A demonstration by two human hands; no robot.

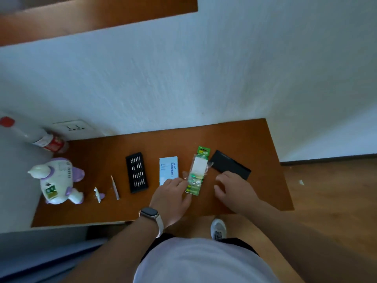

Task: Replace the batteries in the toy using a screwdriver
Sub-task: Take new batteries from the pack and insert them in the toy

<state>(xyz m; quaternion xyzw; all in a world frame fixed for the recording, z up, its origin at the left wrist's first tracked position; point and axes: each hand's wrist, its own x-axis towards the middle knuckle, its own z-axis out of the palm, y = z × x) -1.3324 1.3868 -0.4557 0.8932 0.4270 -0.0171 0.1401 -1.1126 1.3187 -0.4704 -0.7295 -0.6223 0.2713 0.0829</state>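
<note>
A white and purple toy (58, 180) lies at the left end of the brown table (234, 139), its battery compartment exposed with green batteries inside. Its small cover (98, 194) lies beside it, then a thin screwdriver (115, 187). A black tray of bits (136, 172) sits further right. A green pack of batteries (196, 172) lies mid-table. My left hand (171, 198) rests with its fingers touching the pack's lower left edge. My right hand (234, 189) hovers just right of the pack, fingers curled, holding nothing that I can see.
A white and blue box (168, 169) lies left of the battery pack and a black case lid (230, 164) to its right. A red-labelled bottle (49, 141) stands at the back left near a wall socket (74, 127). The wall runs along the table's far edge.
</note>
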